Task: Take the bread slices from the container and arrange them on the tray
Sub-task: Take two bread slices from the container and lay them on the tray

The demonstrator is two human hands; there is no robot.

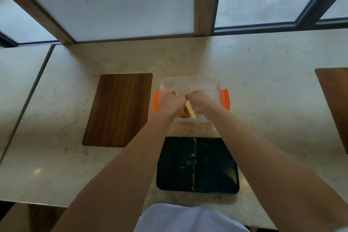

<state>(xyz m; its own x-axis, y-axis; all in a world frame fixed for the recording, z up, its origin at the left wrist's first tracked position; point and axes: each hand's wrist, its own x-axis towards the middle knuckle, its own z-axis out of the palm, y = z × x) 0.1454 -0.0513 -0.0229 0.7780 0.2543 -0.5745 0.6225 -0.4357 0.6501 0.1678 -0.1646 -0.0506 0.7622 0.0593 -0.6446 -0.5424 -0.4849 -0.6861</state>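
Observation:
A clear plastic container [190, 83] with orange side clips stands on the counter ahead of me. Bread slices [188, 111] stand on edge inside it, mostly hidden by my hands. My left hand [172, 102] and my right hand [200, 102] are both down inside the container with fingers curled around the slices. A black tray [212, 165] dotted with crumbs lies on the counter nearer to me, below the container, with no bread on it.
A dark wooden board [118, 109] is set into the pale marble counter [263, 81] left of the container. Another wooden board [335, 100] shows at the right edge. Window frames run along the counter's far side.

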